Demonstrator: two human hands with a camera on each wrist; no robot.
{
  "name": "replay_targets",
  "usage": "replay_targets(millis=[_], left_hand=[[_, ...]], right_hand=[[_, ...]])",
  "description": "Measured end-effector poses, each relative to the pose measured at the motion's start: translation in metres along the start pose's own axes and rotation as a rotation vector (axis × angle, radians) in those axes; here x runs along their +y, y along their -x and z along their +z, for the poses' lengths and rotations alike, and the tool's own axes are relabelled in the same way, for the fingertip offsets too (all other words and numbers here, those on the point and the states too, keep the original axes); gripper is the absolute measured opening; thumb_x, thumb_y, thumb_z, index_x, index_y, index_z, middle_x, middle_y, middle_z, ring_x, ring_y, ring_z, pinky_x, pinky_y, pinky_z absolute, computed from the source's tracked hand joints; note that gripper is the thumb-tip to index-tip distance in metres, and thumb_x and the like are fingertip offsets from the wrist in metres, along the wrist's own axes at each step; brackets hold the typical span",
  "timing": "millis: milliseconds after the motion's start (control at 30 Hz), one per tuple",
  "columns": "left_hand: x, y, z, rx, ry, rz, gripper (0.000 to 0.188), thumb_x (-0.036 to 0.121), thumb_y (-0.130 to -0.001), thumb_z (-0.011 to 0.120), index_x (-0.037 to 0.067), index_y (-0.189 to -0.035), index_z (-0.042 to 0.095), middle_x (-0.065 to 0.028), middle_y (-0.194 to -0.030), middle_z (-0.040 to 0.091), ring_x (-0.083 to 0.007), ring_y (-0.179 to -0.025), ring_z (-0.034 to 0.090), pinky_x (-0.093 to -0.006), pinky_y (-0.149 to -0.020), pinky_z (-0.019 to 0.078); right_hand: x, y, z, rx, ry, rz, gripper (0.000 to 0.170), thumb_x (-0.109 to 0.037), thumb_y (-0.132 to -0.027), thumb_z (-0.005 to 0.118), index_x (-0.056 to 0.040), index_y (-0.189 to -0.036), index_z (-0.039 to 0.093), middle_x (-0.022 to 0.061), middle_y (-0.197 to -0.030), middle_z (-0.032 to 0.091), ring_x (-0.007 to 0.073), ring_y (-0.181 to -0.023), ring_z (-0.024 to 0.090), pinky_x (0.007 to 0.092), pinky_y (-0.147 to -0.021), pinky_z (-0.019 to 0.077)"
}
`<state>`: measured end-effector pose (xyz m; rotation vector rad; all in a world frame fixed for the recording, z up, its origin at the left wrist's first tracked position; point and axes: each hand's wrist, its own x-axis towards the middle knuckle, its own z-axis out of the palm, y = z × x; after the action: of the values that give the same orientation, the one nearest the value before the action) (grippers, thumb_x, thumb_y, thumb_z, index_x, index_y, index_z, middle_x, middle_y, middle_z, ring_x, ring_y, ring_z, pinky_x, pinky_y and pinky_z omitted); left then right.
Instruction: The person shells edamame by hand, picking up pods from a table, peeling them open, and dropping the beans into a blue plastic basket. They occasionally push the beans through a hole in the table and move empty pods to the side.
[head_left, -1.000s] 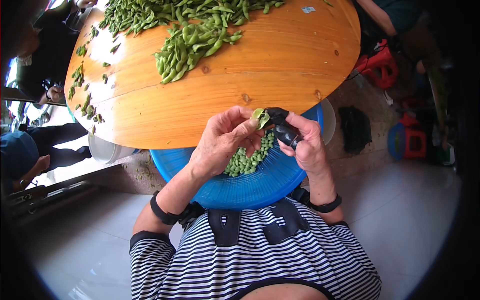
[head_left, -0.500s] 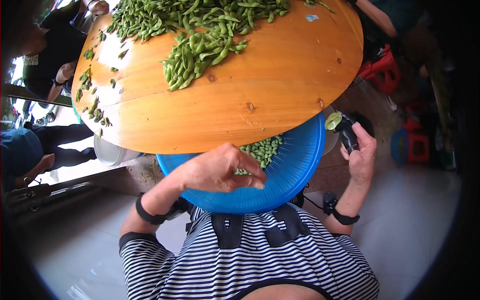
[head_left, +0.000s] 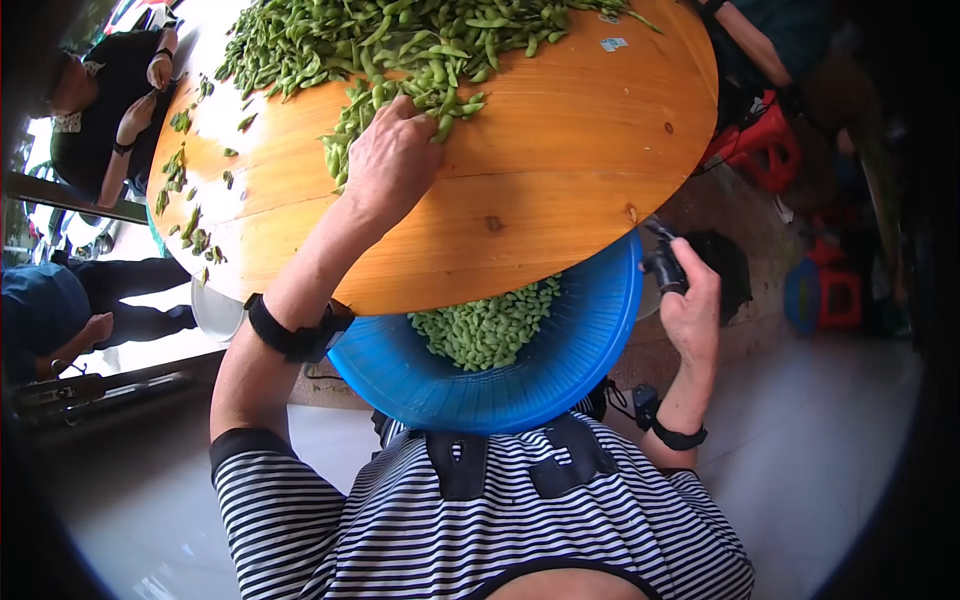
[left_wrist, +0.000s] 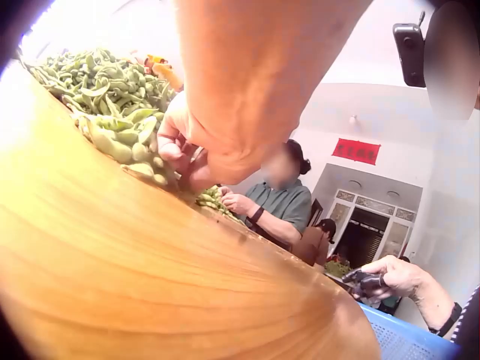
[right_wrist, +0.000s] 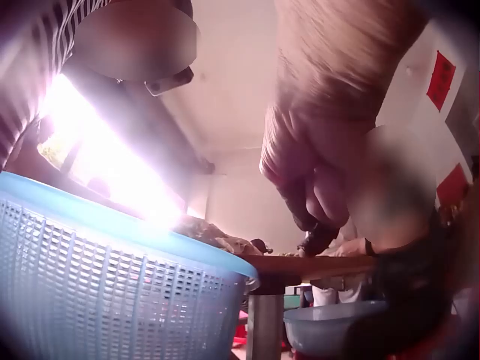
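Observation:
My left hand reaches over the wooden table, its bent fingers among the green soybean pods at the near edge of the heap. In the left wrist view the fingertips are right beside plump pods; whether they pinch one, I cannot tell. Off the table's right edge is my right hand, with black covers on its thumb and forefinger and no pod visible between them. Shelled green beans lie in the blue basket in front of my body, partly hidden under the tabletop.
The wooden table overhangs the basket. Small pods and scraps are scattered along its left side. A white bucket stands below on the left, red stools on the right. Other people sit around the table.
My left hand has gone from working with the right above the basket to the pod heap. My right hand has moved rightward, and the opened pod it held has gone from its fingers.

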<state>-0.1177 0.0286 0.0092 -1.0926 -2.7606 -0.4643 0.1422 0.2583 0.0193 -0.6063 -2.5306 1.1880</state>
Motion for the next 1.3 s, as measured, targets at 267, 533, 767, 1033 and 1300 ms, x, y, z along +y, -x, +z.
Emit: replay_targets(millis=[267, 533, 767, 1033, 1300], left_hand=[[0.037, 0.047, -0.034, -0.205, 1.092, -0.253, 0.014, 0.0, -0.081, 0.07, 0.001, -0.091, 0.061, -0.0012, -0.072, 0.062, -0.0075, -0.064, 0.058, -0.0238, -0.057, 0.0469], [0.07, 0.084, -0.018, -0.219, 1.346, -0.343, 0.014, -0.008, -0.083, 0.066, 0.003, -0.087, 0.058, 0.001, -0.074, 0.059, -0.0038, -0.058, 0.052, -0.0197, -0.051, 0.0433], [0.07, 0.09, -0.013, -0.168, 1.065, -0.142, 0.014, -0.011, -0.079, 0.065, 0.001, -0.083, 0.059, -0.001, -0.072, 0.06, -0.0083, -0.063, 0.059, -0.0244, -0.054, 0.047], [0.074, 0.094, -0.022, -0.122, 1.062, 0.042, 0.014, -0.006, -0.079, 0.068, 0.002, -0.088, 0.06, -0.0105, -0.073, 0.064, -0.0194, -0.061, 0.063, -0.03, -0.052, 0.0499], [0.083, 0.091, -0.003, -0.443, 2.14, -0.487, 0.02, 0.003, -0.085, 0.07, 0.004, -0.098, 0.055, -0.0104, -0.078, 0.065, -0.0131, -0.06, 0.061, -0.0215, -0.051, 0.0477]], right_hand=[[-0.05, -0.009, 0.062, -0.345, -1.002, 0.219, 0.048, 0.006, -0.081, 0.035, 0.0065, -0.125, 0.053, 0.0022, -0.076, 0.058, 0.0015, -0.054, 0.039, 0.0162, -0.044, 0.0325], [-0.054, -0.01, 0.072, -0.596, -1.238, 0.308, 0.029, 0.005, -0.082, 0.035, 0.0066, -0.097, 0.059, -0.0052, -0.062, 0.038, 0.0004, -0.05, 0.03, 0.0159, -0.041, 0.0249], [-0.042, -0.005, 0.075, -0.623, -1.212, 0.35, 0.033, 0.003, -0.078, 0.034, 0.0072, -0.098, 0.06, -0.0048, -0.063, 0.04, 0.0003, -0.05, 0.031, 0.0165, -0.041, 0.0248], [-0.017, 0.004, 0.081, -0.682, -1.594, 0.396, 0.035, -0.011, -0.086, 0.048, 0.003, -0.116, 0.06, 0.0052, -0.082, 0.059, 0.0013, -0.052, 0.033, 0.0152, -0.042, 0.0259], [-0.022, -0.001, 0.067, -0.69, -1.426, 0.239, 0.037, -0.009, -0.084, 0.047, -0.0012, -0.117, 0.062, 0.0043, -0.083, 0.059, 0.0024, -0.054, 0.038, 0.0152, -0.045, 0.0293]])
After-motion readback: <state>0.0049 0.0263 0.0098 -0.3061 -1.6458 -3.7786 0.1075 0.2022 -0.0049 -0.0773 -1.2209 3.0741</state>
